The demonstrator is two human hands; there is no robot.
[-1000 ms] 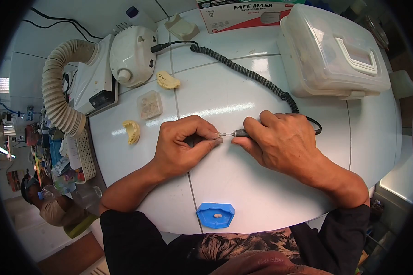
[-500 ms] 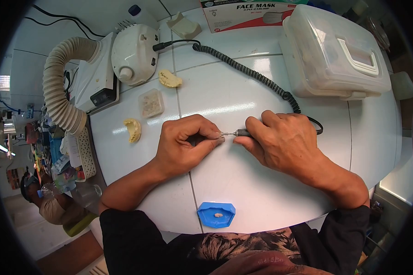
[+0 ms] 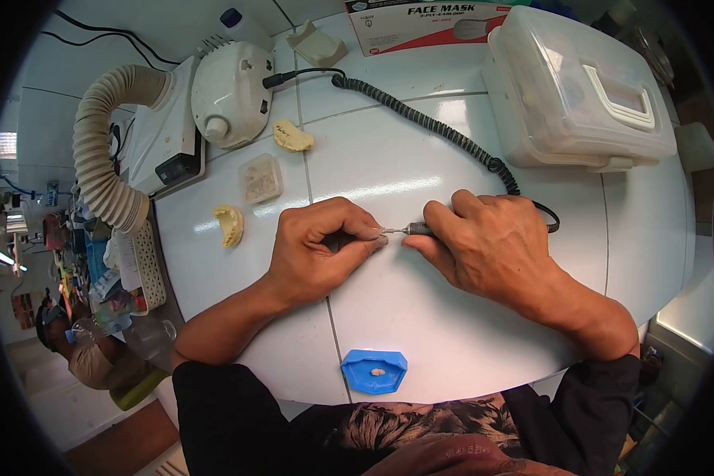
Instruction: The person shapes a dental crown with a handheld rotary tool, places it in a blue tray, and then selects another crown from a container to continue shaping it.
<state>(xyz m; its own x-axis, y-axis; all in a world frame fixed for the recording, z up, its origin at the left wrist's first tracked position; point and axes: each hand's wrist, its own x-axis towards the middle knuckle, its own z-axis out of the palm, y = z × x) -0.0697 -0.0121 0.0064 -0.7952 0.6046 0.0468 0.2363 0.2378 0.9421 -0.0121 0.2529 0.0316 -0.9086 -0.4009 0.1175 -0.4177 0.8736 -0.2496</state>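
Observation:
My right hand (image 3: 492, 242) is wrapped round a dark rotary handpiece (image 3: 420, 229), its thin metal bur (image 3: 395, 231) pointing left. The bur's tip reaches the thumb and fingertips of my left hand (image 3: 317, 247), which are pinched together. Whatever small piece they hold is mostly hidden and too small to name. A coiled black cord (image 3: 432, 123) runs from the handpiece up to a white control unit (image 3: 234, 95). Close to the table's front edge, a blue mould tray (image 3: 373, 386) contains a small pinkish piece (image 3: 378, 372).
Left of my hands are two yellowish dental casts (image 3: 229, 226) and a small clear box (image 3: 261, 179). A ribbed hose (image 3: 95, 135) arches at the far left. A translucent toolbox (image 3: 579, 95) stands back right, beside a face mask box (image 3: 428, 28). Another person (image 3: 91, 357) sits at left.
Both hands stay almost in place, the bur still against the left fingertips. Only a very slight shift of the fingers and handpiece shows.

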